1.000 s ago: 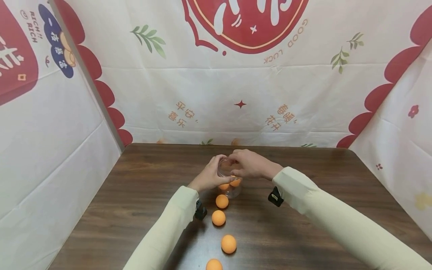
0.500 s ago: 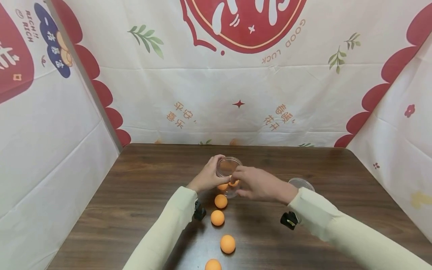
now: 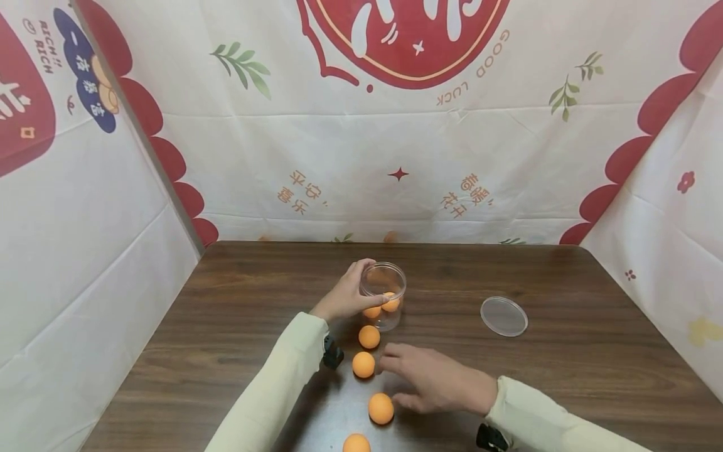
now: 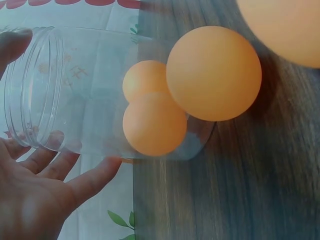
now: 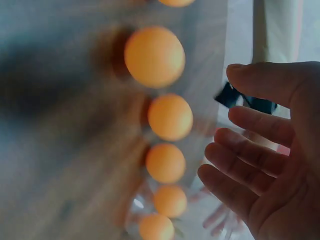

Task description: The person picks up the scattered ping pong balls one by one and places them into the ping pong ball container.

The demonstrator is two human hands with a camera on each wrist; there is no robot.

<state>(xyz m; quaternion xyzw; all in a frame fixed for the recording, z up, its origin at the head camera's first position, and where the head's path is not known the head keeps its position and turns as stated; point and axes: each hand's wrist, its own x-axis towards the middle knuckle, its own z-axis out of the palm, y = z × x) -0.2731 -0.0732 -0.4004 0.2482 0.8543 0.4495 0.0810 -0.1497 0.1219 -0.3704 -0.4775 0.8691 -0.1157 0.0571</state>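
A clear plastic jar (image 3: 385, 280) stands uncapped near the table's middle, with two orange ping-pong balls (image 4: 155, 124) at its bottom. My left hand (image 3: 346, 296) holds the jar by its upper part, thumb at the rim and fingers round the far side. Outside, more orange ping-pong balls run in a row toward me: one ball (image 3: 369, 337) right before the jar, then another (image 3: 363, 365), a third (image 3: 381, 408) and one at the bottom edge. My right hand (image 3: 436, 379) hovers just right of the row, fingers spread and holding nothing; the right wrist view shows its bare palm side.
A clear round lid (image 3: 504, 316) lies flat on the brown wooden table (image 3: 271, 276), right of the jar. White printed cloth (image 3: 339, 144) hangs behind the table and along both sides. Dark wrist devices (image 3: 333, 353) sit on the sleeves.
My right hand has left the jar's mouth and come back toward me, beside the loose balls. The lid, earlier covered by the right sleeve, now shows fully. My left hand stays on the jar.
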